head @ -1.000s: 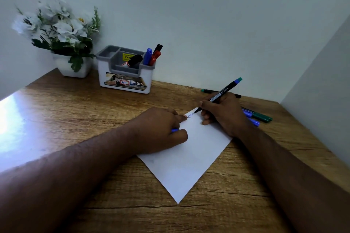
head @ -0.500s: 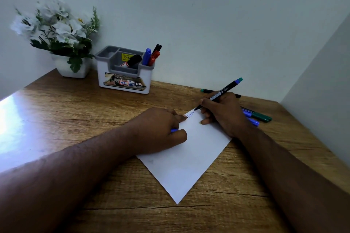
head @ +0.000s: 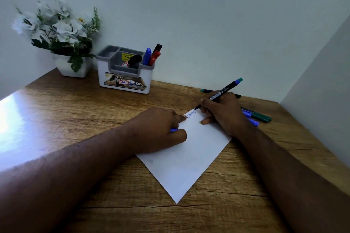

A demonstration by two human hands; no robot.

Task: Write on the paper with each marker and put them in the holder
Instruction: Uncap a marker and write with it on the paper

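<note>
1. Step in hand: writing. The right hand (head: 225,113) pinches a black-barrelled marker (head: 219,93) in a closed writing grip, tip down at the far corner of the paper (head: 189,157), blue-and-teal end raised up and away from the knuckles.
2. Writing: a short blue scrawl (head: 191,113) lies on the paper just left of the tip, between the two hands.
3. Left hand (head: 161,130): curled shut, resting on the paper's left edge and pinning it. A small blue piece (head: 173,130), judged to be the marker's cap, shows at the fist; how it is held cannot be told.
4. Paper: one sheet, lying diamond-wise on the wooden desk (head: 94,119), near corner pointing toward the person.
5. Holder (head: 125,73): one, white and grey, well apart from the grip, far and to its left by the wall. It contains four markers by my count: one blue (head: 146,56), two red-toned ones and one black-topped one clustered just beside it, the count partly hidden; a black cap-like item lies in the middle compartment.
6. Loose markers: behind and right of the grip, one by the wall (head: 205,90) and roughly three blue and green ones (head: 259,118) partly hidden by the wrist.
7. Flower pot (head: 71,66): one, left of the holder.
8. Next move, as a judgement: finish the stroke, lift the tip, cap the marker, then carry it across to the holder's right compartment.
</note>
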